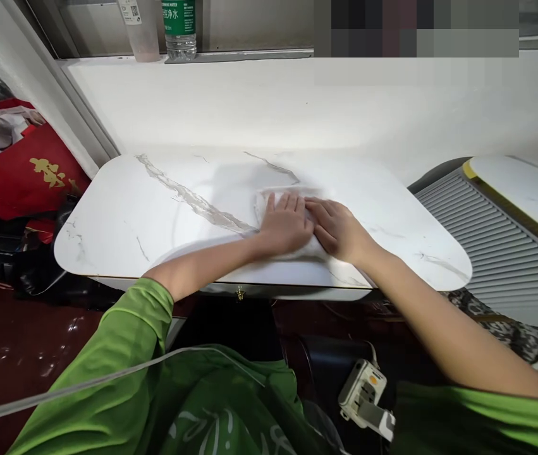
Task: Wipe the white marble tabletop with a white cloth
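A white cloth [265,201], partly hidden and a little blurred, lies on the white marble-patterned tabletop [193,246]. My left hand [287,224] rests flat over it with fingers stretched out toward the wall. Close beside it, my right hand [337,227] presses on the right part of the cloth, its fingers extended toward the left hand. Both palms face down. The fingertips of the right hand nearly meet the left hand, and motion smears them slightly.
A green-labelled water bottle [181,31] and a clear plastic bottle [140,31] stand on the sill. Left is a red bag [26,158]. At right is a ribbed grey cabinet [491,240]. A power strip [363,392] sits below, and a white cable [83,382] crosses in front.
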`<state>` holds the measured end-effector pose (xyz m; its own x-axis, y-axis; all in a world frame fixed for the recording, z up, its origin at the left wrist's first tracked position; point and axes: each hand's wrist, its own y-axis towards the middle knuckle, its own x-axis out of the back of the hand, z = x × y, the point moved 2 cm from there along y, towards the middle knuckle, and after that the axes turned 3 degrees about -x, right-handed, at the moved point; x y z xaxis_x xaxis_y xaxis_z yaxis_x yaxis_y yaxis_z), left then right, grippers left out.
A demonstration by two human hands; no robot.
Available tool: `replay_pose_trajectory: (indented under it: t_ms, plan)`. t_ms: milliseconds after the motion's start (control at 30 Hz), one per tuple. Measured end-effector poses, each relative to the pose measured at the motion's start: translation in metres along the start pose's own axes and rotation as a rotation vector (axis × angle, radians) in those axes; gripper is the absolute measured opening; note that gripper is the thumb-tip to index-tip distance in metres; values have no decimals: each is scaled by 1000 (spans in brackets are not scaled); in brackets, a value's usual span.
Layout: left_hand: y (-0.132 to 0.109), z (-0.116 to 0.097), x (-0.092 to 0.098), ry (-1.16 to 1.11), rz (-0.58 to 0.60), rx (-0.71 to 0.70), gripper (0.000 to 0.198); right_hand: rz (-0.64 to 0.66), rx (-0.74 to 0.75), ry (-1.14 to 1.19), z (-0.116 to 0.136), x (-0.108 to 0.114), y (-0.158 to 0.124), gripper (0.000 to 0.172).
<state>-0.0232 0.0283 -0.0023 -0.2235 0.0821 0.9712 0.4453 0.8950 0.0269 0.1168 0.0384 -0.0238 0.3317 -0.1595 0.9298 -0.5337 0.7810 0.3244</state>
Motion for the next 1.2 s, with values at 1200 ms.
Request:
replay_pose_trajectory:
  t_ms: [1200]
  plan:
    - [170, 23, -9, -8, -21, -44, 52, 40, -446, -89, -116, -5, 102, 47]
